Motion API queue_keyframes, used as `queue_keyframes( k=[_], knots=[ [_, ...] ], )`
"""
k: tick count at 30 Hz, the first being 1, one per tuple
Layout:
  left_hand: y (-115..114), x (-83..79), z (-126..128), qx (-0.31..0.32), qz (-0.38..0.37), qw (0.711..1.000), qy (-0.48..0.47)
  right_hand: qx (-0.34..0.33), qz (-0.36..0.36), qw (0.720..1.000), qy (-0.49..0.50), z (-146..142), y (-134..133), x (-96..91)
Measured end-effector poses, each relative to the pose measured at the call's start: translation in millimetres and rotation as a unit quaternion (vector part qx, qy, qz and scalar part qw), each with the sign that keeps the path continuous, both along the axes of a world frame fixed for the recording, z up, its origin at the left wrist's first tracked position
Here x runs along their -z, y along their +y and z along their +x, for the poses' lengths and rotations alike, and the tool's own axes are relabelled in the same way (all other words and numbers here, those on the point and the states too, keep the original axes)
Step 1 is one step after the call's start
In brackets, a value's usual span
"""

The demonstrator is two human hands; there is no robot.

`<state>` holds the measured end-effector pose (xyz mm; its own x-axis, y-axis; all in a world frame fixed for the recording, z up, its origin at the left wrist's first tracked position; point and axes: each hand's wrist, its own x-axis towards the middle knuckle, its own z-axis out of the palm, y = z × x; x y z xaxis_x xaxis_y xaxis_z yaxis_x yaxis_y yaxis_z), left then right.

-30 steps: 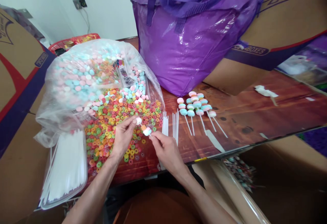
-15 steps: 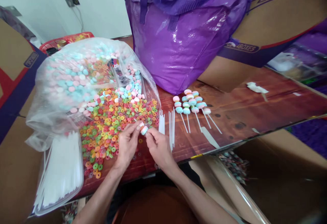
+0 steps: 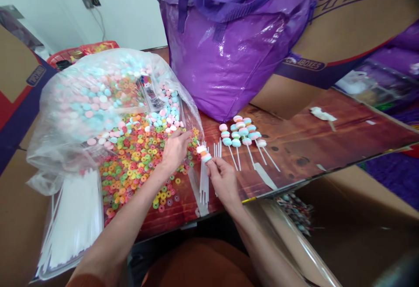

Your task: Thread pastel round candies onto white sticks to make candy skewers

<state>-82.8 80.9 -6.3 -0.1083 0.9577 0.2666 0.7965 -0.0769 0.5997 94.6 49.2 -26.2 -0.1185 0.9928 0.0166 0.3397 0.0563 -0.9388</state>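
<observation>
In the head view, the right hand (image 3: 223, 177) pinches a candy skewer (image 3: 203, 153), its fingers closed around the white stick just below three stacked sweets, which stand above the wooden worktop (image 3: 310, 147). The left hand (image 3: 175, 147) rests on the pile of colourful ring candies (image 3: 137, 156), fingers curled down into it; whether it grips one I cannot tell. The pile spills from a clear plastic bag (image 3: 98, 99). Loose white sticks (image 3: 204, 182) lie just beside the right hand. Finished skewers (image 3: 242, 136) lie near a purple bag (image 3: 235, 46).
</observation>
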Motion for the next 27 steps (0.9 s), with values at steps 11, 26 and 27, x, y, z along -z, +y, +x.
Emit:
queue_keyframes(
  k=[11, 26, 27],
  knots=[
    [0.1, -4.8, -10.7, 0.04, -0.045, 0.994, -0.088, -0.003, -0.01, 0.999, 0.03, 6.1, -2.1, -0.9],
    [-49.0, -0.9, 15.5, 0.151, -0.142, 0.965, 0.159, -0.017, -0.009, 1.0, 0.021, 2.6, -8.7, -3.9],
    [-50.5, -2.5, 16.4, 0.146, -0.139, 0.965, 0.167, -0.019, -0.008, 1.0, 0.021, 3.1, -9.1, -3.3]
  ],
)
